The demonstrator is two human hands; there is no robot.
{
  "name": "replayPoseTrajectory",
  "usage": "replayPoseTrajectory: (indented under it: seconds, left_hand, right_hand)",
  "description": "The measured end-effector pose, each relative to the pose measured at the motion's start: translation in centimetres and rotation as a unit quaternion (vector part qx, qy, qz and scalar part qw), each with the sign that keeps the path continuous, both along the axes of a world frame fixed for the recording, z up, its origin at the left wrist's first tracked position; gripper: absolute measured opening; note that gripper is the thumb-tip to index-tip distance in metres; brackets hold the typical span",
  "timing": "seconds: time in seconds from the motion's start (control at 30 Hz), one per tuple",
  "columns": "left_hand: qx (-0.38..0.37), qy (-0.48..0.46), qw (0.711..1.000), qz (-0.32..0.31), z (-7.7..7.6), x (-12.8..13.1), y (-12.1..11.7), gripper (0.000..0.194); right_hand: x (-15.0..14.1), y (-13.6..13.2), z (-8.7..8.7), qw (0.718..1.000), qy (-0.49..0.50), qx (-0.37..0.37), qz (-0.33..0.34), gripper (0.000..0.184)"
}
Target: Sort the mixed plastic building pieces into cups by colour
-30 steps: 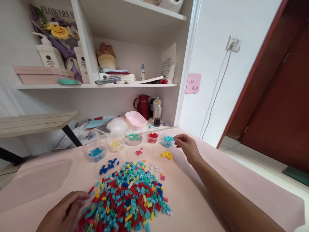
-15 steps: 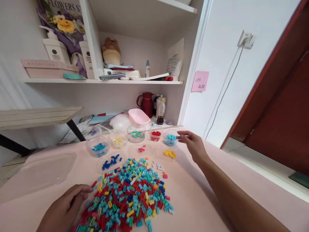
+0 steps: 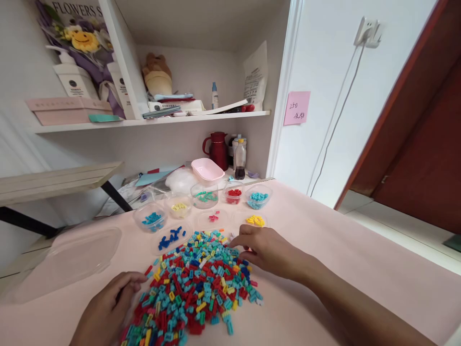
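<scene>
A big heap of small toy building bricks (image 3: pixel 201 283) in red, turquoise, yellow, blue and green lies in front of me. My right hand (image 3: pixel 268 249) reaches over the heap's upper right side, thumb and fingers apart, with no brick visible between them. At the heap's left edge rests my left hand (image 3: pixel 111 302), index finger stretched out and the other fingers loosely bent. A red brick (image 3: pixel 149 270) lies right by its fingertip. Beyond the right hand, yellow bricks (image 3: pixel 255 220) sit on a clear lid. Turquoise bricks (image 3: pixel 258 198) fill part of a clear tub.
More clear tubs hold red bricks (image 3: pixel 234 193), green bricks (image 3: pixel 206 196), pale yellow bricks (image 3: pixel 179 206) and blue bricks (image 3: pixel 152 219). Dark blue bricks (image 3: pixel 170 238) and pink bricks (image 3: pixel 213 217) lie on lids. A large clear lid (image 3: pixel 82 259) is at left; a pink basin (image 3: pixel 208 169) stands behind.
My right hand has moved from beside the turquoise tub down and left to the heap, its fingers spread. My left hand has hardly moved. The camera view has shifted slightly.
</scene>
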State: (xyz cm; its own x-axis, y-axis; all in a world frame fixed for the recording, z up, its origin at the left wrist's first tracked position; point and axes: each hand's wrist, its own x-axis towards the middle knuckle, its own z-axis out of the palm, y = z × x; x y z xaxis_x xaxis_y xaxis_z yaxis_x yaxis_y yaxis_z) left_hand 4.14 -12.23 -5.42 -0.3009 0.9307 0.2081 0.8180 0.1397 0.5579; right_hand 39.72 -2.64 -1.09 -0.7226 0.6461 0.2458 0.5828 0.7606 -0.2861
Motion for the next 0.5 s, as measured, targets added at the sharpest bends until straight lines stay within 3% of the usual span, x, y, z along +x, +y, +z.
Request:
replayPoseTrajectory:
  seconds: [0.27, 0.5]
  left_hand:
    - [0.009, 0.003, 1.000, 0.002, 0.4, 0.6, -0.1, 0.031]
    - [0.010, 0.004, 1.000, -0.003, 0.4, 0.5, -0.3, 0.029]
  right_hand:
    - [0.1, 1.2, -1.4, 0.997, -0.050, 0.010, -0.054, 0.031]
    - [-0.3, 1.3, -1.9, 0.997, -0.060, -0.024, -0.051, 0.029]
